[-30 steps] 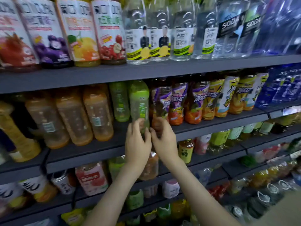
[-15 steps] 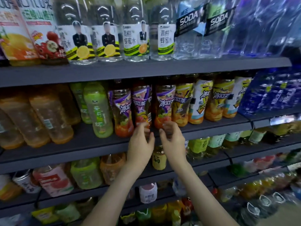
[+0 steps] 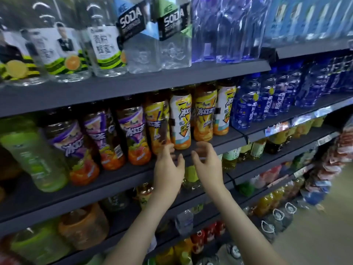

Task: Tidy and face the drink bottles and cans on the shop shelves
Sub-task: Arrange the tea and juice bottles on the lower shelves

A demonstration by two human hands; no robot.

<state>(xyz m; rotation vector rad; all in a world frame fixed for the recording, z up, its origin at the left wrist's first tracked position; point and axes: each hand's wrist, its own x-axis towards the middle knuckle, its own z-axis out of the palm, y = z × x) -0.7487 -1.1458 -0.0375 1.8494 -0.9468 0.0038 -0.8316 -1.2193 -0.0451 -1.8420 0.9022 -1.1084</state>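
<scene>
Hands (left (image 3: 168,167), right (image 3: 207,161)) before tea bottles (image 3: 180,119)

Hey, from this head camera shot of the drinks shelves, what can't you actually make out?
Head view, all:
- Left hand: fingertips motion-blurred, so contact with the yellow-labelled brown tea bottle is unclear.
- Clear plastic soda bottles: caps cut off by the top edge.
- Small yellow-green bottle on the shelf below: partly hidden by the right hand.
- Pale price tags on the right shelf edge: too blurred to read.
</scene>
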